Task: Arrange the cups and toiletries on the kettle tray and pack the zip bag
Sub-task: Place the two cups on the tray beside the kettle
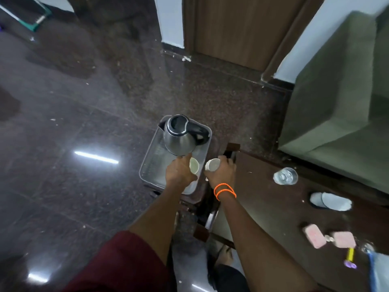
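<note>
Left hand (179, 171): grips a cup (194, 165) over the tray (147, 163), just below the kettle (181, 135). Right hand (221, 171): holds a second cup (212, 164) at the tray's right rim. Risk: the tray overhangs its stand; a cup set near the rim may tip off.

1. Steel kettle (180, 138), black handle, lid open, upright at the far end of the tray (150, 163).
2. Pale cup (194, 165) tilted, just nearer than the kettle.
3. White cup (212, 164) beside the tray's right rim.
4. Pink toiletry packets (314, 237) well right of the tray.
</note>
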